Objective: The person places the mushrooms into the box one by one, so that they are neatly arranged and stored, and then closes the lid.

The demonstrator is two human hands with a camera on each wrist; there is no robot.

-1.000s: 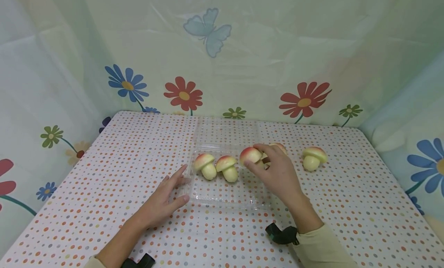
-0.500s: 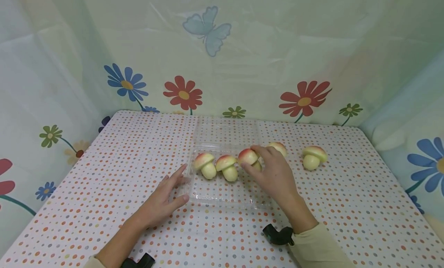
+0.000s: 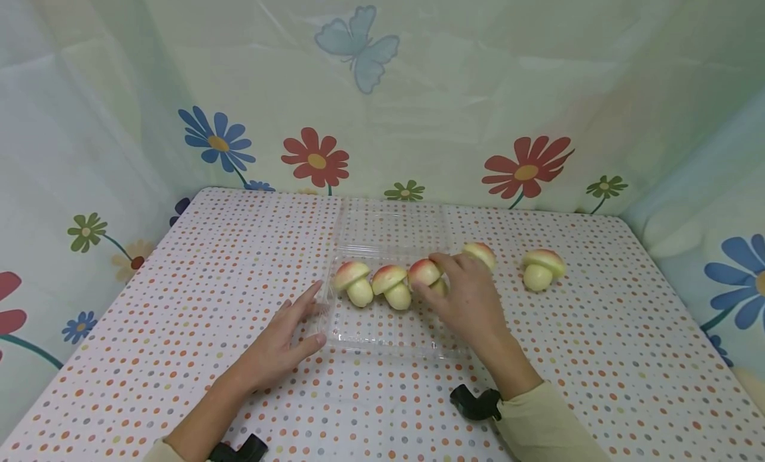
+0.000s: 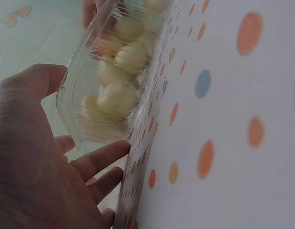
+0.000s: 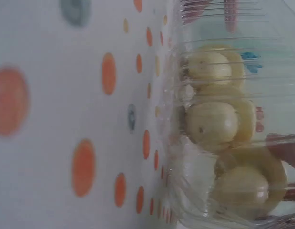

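A clear plastic clamshell box [image 3: 382,336] lies with its lid folded back on the table. Inside, toward the left, two mushroom-shaped pieces with red-and-yellow caps, one mushroom [image 3: 358,292] and another mushroom [image 3: 397,296], sit side by side. My right hand [image 3: 475,309] holds a third mushroom [image 3: 424,272] between thumb and fingers, next to them in the box; its right side is hidden. My left hand [image 3: 277,346] rests at the box's left side, fingers spread. In the left wrist view its thumb touches the box rim [image 4: 64,102].
Two more mushrooms are on the table right of the box: one mushroom [image 3: 481,253] partly behind my right hand, another mushroom [image 3: 542,269] farther right. The dotted tablecloth [image 3: 382,409] runs back to a flowered curtain [image 3: 418,117].
My right hand has shifted slightly left and down with the third mushroom, closer to the other two. The mushroom behind it shows more. My left hand has stayed in place.
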